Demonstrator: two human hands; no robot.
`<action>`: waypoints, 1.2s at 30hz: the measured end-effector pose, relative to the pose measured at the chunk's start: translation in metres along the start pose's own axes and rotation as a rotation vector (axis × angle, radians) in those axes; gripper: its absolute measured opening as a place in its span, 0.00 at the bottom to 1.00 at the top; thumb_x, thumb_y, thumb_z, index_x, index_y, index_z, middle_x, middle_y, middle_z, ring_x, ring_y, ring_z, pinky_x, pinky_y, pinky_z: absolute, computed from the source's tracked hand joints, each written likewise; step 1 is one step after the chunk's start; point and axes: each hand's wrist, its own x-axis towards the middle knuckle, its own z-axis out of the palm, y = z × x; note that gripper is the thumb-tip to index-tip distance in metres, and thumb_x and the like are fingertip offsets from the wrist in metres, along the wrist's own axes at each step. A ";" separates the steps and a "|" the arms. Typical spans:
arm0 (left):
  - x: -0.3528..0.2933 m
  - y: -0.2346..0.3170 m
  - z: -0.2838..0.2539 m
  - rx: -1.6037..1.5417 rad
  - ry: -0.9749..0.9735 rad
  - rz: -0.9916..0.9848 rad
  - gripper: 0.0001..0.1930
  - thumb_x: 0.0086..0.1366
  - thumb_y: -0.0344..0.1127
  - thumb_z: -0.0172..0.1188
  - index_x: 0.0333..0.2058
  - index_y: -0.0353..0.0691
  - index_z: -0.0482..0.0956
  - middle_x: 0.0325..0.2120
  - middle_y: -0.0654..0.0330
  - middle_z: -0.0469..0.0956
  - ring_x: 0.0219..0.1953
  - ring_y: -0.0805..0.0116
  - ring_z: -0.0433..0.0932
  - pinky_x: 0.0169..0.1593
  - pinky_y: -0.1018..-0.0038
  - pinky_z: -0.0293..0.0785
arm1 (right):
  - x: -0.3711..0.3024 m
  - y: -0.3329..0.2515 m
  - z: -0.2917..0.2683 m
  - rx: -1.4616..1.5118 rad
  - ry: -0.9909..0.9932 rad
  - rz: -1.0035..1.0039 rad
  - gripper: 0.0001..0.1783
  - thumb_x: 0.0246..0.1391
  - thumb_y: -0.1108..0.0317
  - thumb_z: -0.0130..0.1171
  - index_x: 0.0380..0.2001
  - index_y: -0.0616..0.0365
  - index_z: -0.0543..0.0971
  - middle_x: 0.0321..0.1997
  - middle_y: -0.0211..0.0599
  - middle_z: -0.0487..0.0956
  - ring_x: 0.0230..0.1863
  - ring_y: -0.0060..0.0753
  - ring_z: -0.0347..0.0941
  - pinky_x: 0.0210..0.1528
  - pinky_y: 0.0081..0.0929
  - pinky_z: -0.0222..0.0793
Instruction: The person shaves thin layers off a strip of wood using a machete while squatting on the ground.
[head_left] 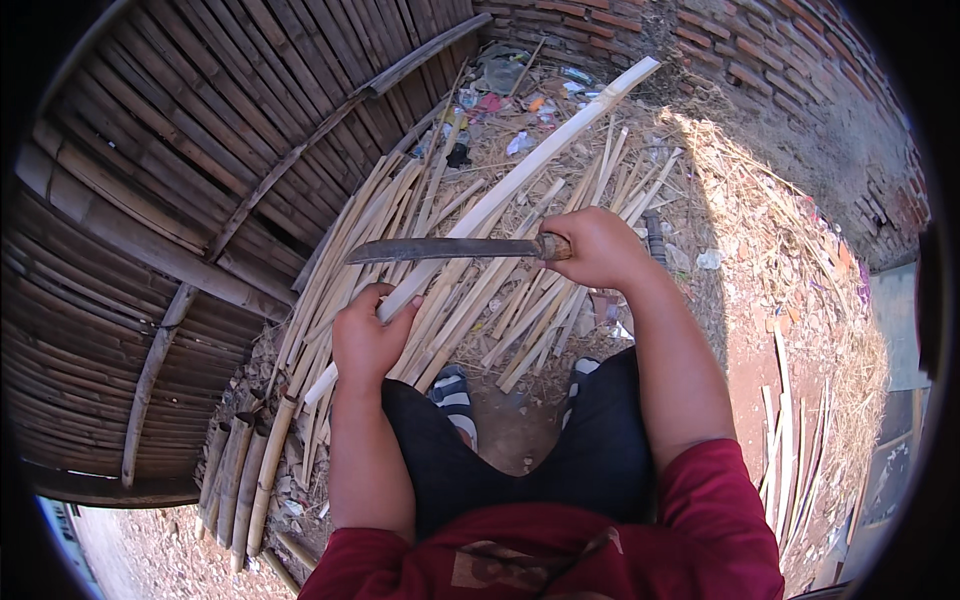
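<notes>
My left hand (372,332) is closed around a long pale bamboo strip (520,172), which slants from beside my left forearm up toward the brick wall. In my right hand (597,248) is the wooden handle of a machete (440,249). Its dark blade points left and lies across the strip, a little beyond my left hand. Whether the edge touches the strip or hovers over it, I cannot tell. Beneath both hands, many split bamboo strips (480,290) lie in a loose pile on the ground.
A bamboo slat wall (190,130) stands on the left, with thick bamboo poles (238,480) at its foot. Brick walls (740,60) close off the far side. Litter (520,110) lies in the far corner. More thin strips (785,440) lie at right. My sandalled feet (455,400) are near the pile.
</notes>
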 end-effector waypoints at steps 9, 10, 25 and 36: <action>0.004 0.005 -0.004 0.027 -0.050 0.006 0.22 0.59 0.49 0.80 0.43 0.39 0.88 0.24 0.50 0.85 0.27 0.56 0.86 0.36 0.65 0.79 | -0.012 0.112 0.000 0.160 0.525 0.524 0.25 0.57 0.48 0.74 0.49 0.55 0.86 0.41 0.52 0.88 0.47 0.57 0.86 0.51 0.46 0.79; 0.004 0.006 -0.002 0.031 -0.046 -0.002 0.22 0.59 0.49 0.80 0.43 0.39 0.88 0.24 0.51 0.85 0.27 0.56 0.86 0.36 0.65 0.79 | -0.013 0.110 0.000 0.175 0.518 0.530 0.26 0.57 0.48 0.74 0.50 0.55 0.86 0.42 0.52 0.88 0.47 0.57 0.86 0.52 0.46 0.79; 0.001 0.011 -0.002 0.002 -0.038 -0.025 0.23 0.59 0.48 0.80 0.44 0.35 0.88 0.24 0.51 0.84 0.26 0.60 0.84 0.35 0.66 0.78 | -0.004 0.076 0.014 0.300 0.312 0.188 0.21 0.55 0.55 0.77 0.42 0.59 0.85 0.29 0.41 0.83 0.33 0.42 0.81 0.43 0.39 0.75; 0.000 0.012 0.001 0.039 -0.043 -0.036 0.22 0.60 0.51 0.78 0.42 0.39 0.89 0.24 0.48 0.85 0.28 0.51 0.87 0.35 0.62 0.80 | 0.001 0.055 0.014 0.213 0.227 0.120 0.23 0.55 0.55 0.75 0.48 0.57 0.86 0.39 0.52 0.87 0.45 0.55 0.85 0.50 0.45 0.78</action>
